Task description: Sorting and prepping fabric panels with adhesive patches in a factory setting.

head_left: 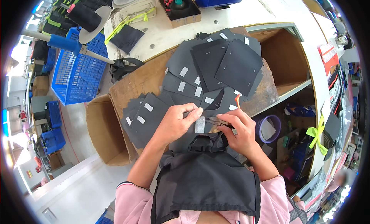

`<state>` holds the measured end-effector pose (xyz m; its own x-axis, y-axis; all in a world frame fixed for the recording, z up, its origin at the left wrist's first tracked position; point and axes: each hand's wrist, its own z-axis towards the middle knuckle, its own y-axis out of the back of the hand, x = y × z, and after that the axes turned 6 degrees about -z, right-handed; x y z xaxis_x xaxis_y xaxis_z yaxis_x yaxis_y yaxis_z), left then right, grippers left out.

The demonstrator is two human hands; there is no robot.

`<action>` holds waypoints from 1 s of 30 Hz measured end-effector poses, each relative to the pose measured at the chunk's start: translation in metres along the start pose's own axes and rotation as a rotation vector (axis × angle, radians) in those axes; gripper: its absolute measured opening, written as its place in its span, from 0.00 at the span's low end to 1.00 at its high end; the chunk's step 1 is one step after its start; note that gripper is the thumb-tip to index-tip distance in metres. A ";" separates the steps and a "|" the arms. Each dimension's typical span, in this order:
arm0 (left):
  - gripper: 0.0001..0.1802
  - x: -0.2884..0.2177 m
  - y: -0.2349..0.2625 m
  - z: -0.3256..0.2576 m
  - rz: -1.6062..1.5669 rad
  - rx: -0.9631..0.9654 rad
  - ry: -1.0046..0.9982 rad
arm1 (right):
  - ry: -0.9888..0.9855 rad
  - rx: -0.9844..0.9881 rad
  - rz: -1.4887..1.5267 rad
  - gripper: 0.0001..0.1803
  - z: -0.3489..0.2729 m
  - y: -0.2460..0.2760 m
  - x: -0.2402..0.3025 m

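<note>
My left hand [179,120] is closed, thumb and forefinger pinching the edge of a dark fabric piece [215,102] just above a small white label [200,125]. In my right hand [239,127] are metal thread snips [213,121], their blades pointing left toward the pinched edge. An orange tip [237,97] sticks up past the right forefinger; whether it belongs to the snips I cannot tell. Beneath and beyond both hands, dark grey fabric panels [181,87] lie overlapped, many with white labels. Two larger black panels [239,64] rest on top at the far side.
A wooden board [135,81] bears the panels. Left of it stand a cardboard box [106,131] and a blue plastic basket [77,70]. A thread cone [83,16] is at the upper left. On the right, a purple tape ring [268,129] sits below an open compartment [287,50].
</note>
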<state>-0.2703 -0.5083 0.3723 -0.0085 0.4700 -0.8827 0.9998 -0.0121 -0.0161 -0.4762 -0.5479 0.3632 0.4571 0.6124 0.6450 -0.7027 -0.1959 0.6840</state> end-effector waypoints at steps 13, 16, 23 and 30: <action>0.14 0.003 -0.001 0.001 0.001 0.032 -0.007 | 0.213 0.017 -0.139 0.17 0.010 0.003 -0.001; 0.14 0.001 -0.002 0.003 -0.009 0.044 -0.009 | 0.121 0.071 -0.085 0.16 0.006 0.004 -0.002; 0.17 0.010 0.002 0.004 0.006 0.054 -0.022 | 0.056 0.014 -0.008 0.16 0.007 0.002 -0.006; 0.17 0.004 0.003 0.004 0.008 0.047 -0.056 | 0.071 0.099 0.029 0.17 0.012 0.007 0.003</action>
<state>-0.2679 -0.5103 0.3668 -0.0028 0.4198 -0.9076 0.9979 -0.0580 -0.0299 -0.4731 -0.5571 0.3738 0.3955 0.6571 0.6417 -0.6559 -0.2870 0.6982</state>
